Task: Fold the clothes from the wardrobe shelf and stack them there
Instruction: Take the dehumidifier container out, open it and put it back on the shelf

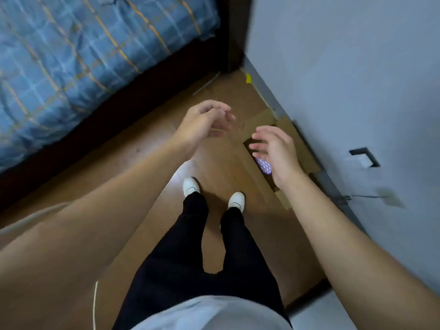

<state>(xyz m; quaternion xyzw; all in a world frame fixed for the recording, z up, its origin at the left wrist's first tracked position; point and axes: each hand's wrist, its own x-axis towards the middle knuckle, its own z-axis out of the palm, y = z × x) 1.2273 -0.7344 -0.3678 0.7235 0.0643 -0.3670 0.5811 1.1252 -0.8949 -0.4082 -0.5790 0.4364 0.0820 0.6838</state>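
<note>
Blue plaid quilt (78, 58) with orange lines — black trousers (204, 253), white shoes (190, 185), brown floor (147, 148), purple honeycomb item (264, 166).

A brown wooden floor (147, 148) is seen beneath both hands. An open brown cardboard box (289, 126) is set on it directly under the right hand (273, 151), and a purple item with a white honeycomb pattern (264, 166) is seen inside the box. Beyond the left hand (204, 125), a small yellow object (248, 78) and a thin grey rod (206, 83) are laid on the floor. Two white shoes (190, 185) are planted on the floor below the hands. To the left of the left hand, a dark wooden bed frame (119, 110) is covered by a blue checked quilt with orange lines (83, 55).
</note>
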